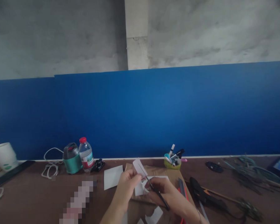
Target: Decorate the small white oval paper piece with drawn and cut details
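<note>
My left hand point(128, 183) pinches a small piece of white paper point(140, 168) between thumb and fingers, its upper end raised. My right hand point(164, 189) is closed around dark scissors point(160, 196), whose tip meets the lower edge of that paper. Part of the scissors is hidden by the fingers. Below both hands lies a brown cardboard sheet point(154, 171). A cut scrap of white paper point(154, 215) rests on it near the bottom. Another white sheet point(113, 177) lies left of my left hand.
A yellow-green cup of pens point(172, 163) stands behind the cardboard. Right of my right hand are a grey-and-red cutter point(182, 187) and a black glue gun point(206, 196). Leftward stand a water bottle point(86, 155), a teal container point(72, 163) and a white cup point(4, 157).
</note>
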A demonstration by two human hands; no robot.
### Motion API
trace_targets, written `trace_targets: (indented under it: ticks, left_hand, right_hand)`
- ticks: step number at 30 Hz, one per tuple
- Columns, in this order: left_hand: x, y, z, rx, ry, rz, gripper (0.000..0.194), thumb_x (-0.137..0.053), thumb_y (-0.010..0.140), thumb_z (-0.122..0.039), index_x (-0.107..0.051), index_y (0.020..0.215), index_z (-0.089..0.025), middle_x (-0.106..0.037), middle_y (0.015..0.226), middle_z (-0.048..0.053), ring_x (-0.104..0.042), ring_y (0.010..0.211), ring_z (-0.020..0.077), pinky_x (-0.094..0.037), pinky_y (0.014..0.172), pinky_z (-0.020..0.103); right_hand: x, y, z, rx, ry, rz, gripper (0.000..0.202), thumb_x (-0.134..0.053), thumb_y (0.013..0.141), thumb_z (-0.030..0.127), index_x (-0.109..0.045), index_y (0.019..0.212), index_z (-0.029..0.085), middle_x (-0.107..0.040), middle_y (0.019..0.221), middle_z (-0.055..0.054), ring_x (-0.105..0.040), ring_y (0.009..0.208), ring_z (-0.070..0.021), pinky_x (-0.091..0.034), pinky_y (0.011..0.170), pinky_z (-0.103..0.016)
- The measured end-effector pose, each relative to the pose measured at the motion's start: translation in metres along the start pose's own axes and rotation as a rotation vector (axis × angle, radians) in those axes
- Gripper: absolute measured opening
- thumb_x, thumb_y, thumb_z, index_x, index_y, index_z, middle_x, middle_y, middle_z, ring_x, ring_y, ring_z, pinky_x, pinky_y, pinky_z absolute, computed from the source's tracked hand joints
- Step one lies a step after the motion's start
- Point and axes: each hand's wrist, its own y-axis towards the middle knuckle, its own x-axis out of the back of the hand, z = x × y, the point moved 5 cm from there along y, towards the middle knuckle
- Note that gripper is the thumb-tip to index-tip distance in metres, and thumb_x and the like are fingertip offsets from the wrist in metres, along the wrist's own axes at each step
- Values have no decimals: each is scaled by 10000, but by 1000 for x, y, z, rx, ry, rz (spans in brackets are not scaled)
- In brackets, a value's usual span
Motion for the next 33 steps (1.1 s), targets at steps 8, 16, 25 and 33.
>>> trace_targets:
  ticks: [8,16,25,33]
  left_hand:
    - [3,6,5,-8,33,-3,175,-651,607,-309,-638,597,-134,-693,642,59,-599,636,190,-411,622,282]
    - [3,5,5,7,35,2,196,-652,609,-321,-646,644,-128,-693,657,59,-605,653,195,-413,611,273]
    - [0,1,1,9,25,20,193,-659,622,-324,-632,616,-133,-694,655,60,-608,650,195,-418,612,273]
    - [-2,1,0,4,19,67,191,-646,621,-314,-655,658,-127,-665,600,49,-605,651,203,-422,624,284]
  right_hand:
    - [0,-2,-4,0,4,38,257,-670,687,285,-636,902,149,-507,668,33,-375,590,-86,-289,527,-196]
    - [1,-2,3,-11,30,35,259,-695,660,323,-632,841,149,-466,602,52,-330,541,-69,-245,481,-186]
    - [1,-6,8,-28,19,23,225,-693,636,302,-623,791,155,-475,605,47,-333,540,-73,-247,473,-187]
    - [2,-6,11,-25,27,44,272,-713,628,337,-630,808,151,-475,612,50,-346,547,-76,-266,496,-194]
